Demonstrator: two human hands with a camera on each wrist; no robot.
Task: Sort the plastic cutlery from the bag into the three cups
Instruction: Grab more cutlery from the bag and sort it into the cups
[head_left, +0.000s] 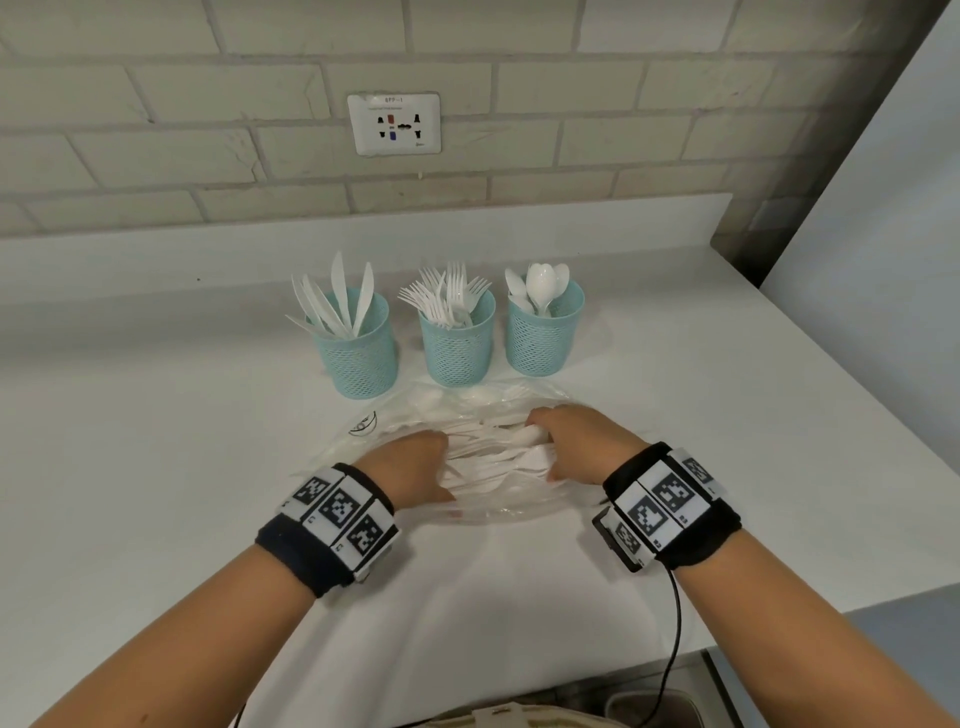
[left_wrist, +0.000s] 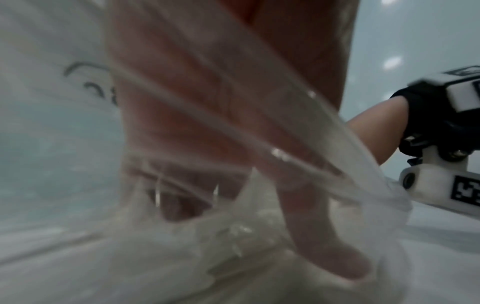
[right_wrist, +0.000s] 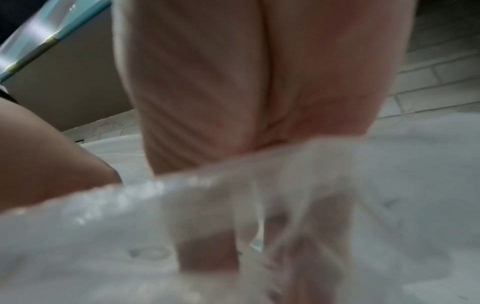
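Note:
A clear plastic bag (head_left: 498, 512) lies on the white counter in front of three teal mesh cups. Several white cutlery pieces (head_left: 493, 460) lie bunched inside it. My left hand (head_left: 441, 467) grips the bag's left side and my right hand (head_left: 545, 452) grips its right side, fingers curled into the plastic. In the left wrist view my fingers (left_wrist: 335, 253) show through the film; the right wrist view is blurred, with fingers (right_wrist: 207, 253) behind plastic. The left cup (head_left: 358, 353) holds knives, the middle cup (head_left: 457, 353) forks, the right cup (head_left: 543, 343) spoons.
The counter (head_left: 156, 467) runs back to a brick wall with a socket plate (head_left: 395, 123). Its right edge (head_left: 810, 332) slants toward me, with a white panel beyond. A sink rim (head_left: 649, 701) sits below the counter's front edge.

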